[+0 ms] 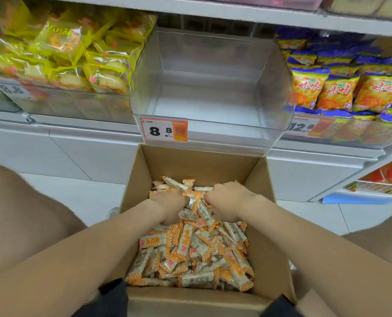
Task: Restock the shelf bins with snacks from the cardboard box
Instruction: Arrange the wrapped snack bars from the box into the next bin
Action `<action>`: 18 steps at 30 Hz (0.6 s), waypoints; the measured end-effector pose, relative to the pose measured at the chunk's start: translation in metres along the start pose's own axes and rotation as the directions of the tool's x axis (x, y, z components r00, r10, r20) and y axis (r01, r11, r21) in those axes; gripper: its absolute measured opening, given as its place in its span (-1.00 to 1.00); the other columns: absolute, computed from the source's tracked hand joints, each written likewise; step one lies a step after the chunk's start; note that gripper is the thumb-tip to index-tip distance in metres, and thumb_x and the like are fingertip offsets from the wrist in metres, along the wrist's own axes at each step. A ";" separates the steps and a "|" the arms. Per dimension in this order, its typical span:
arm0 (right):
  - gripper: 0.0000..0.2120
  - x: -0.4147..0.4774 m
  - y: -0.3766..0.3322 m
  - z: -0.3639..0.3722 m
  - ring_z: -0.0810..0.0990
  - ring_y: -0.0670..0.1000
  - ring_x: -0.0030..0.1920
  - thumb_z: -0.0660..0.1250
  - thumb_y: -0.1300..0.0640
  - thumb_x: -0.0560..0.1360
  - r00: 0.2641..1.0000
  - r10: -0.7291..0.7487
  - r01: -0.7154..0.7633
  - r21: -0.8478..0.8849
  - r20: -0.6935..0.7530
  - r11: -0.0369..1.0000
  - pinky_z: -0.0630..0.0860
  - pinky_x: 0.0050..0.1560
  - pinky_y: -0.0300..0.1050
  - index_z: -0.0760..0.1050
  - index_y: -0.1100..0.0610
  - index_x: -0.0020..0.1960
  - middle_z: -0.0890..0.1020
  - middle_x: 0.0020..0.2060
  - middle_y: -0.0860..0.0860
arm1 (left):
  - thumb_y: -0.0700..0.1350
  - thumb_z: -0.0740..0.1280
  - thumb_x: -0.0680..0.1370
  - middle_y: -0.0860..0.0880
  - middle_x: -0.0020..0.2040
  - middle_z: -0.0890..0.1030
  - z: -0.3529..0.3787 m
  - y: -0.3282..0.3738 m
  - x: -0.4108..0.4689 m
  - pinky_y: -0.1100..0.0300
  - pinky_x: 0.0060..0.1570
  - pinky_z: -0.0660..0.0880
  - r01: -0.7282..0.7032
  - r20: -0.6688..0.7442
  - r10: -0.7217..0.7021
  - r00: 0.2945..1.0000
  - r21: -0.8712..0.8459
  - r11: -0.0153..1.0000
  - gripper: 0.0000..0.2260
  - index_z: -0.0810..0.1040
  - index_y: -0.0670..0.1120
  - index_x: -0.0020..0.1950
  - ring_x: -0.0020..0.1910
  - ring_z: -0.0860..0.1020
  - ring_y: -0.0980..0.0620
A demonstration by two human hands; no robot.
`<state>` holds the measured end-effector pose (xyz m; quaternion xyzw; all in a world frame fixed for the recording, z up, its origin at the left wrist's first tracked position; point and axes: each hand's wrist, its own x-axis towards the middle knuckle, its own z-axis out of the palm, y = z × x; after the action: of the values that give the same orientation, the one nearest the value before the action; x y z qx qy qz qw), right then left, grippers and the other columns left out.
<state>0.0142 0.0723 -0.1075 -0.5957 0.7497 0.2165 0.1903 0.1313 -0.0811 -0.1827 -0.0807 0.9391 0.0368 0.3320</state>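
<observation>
An open cardboard box (199, 163) stands on the floor between my knees, filled with several small orange-and-white wrapped snacks (190, 248). My left hand (170, 207) and my right hand (227, 200) are both dug into the far part of the pile, fingers curled around bunches of the snacks. Right above the box, a clear plastic shelf bin (213, 131) holds nothing and carries an orange price tag (164, 129) reading 8.8.
A bin of yellow-wrapped cakes (64, 53) sits to the left of the clear one. On the right is a bin of orange-and-blue chip bags (341, 88). White shelf base panels and a tiled floor lie below; a lower shelf with red packs (387, 175) is far right.
</observation>
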 end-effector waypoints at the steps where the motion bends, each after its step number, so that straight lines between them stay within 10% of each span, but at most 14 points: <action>1: -0.87 0.003 0.002 0.005 0.46 0.05 -0.34 0.20 0.31 0.59 1.000 -0.003 0.003 -0.004 0.031 1.000 0.31 -0.43 -0.07 0.49 0.14 -0.03 0.53 -0.20 0.06 | 0.00 0.42 0.63 -0.11 0.37 0.42 0.010 0.000 0.005 -0.11 0.05 0.61 -0.015 0.045 0.014 0.999 0.007 1.000 -0.50 0.35 0.01 0.53 0.20 0.58 -0.22; 6: -0.84 0.009 0.004 0.009 0.50 0.04 -0.33 0.19 0.33 0.58 0.997 -0.022 0.021 0.008 0.080 1.000 0.32 -0.43 -0.08 0.50 0.14 -0.04 0.53 -0.22 0.05 | -0.36 0.32 0.61 -0.17 0.37 0.43 0.035 0.005 0.026 -0.08 0.08 0.57 -0.006 0.013 0.007 1.000 -0.036 0.999 -0.41 0.30 -0.04 0.60 0.24 0.57 -0.26; 14: -0.95 0.001 0.017 -0.007 0.53 0.12 -0.19 0.28 0.24 0.59 0.998 0.054 -0.056 0.089 0.023 0.994 0.43 -0.30 -0.03 0.43 0.12 0.00 0.43 -0.19 0.02 | -0.07 0.06 0.75 -0.10 0.01 0.63 0.001 0.005 0.013 0.06 -0.16 0.42 -0.037 -0.177 -0.060 0.982 -0.498 0.866 -0.80 0.45 -0.07 0.13 -0.14 0.56 -0.07; 18: -0.36 -0.020 0.045 -0.027 0.56 0.11 0.26 0.56 0.00 0.46 0.998 0.054 -0.057 0.308 0.018 0.950 0.57 0.21 0.02 0.38 0.05 0.46 0.57 0.24 0.01 | -0.05 0.16 0.76 0.16 -0.17 0.56 -0.060 0.013 -0.029 0.24 -0.26 0.35 -0.180 -0.339 -0.049 0.940 -0.611 0.771 -0.79 0.56 0.03 0.05 -0.26 0.49 0.18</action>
<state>-0.0259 0.0825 -0.0698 -0.5365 0.7897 0.1048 0.2784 0.1145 -0.0718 -0.1179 -0.1596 0.9161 0.3481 0.1188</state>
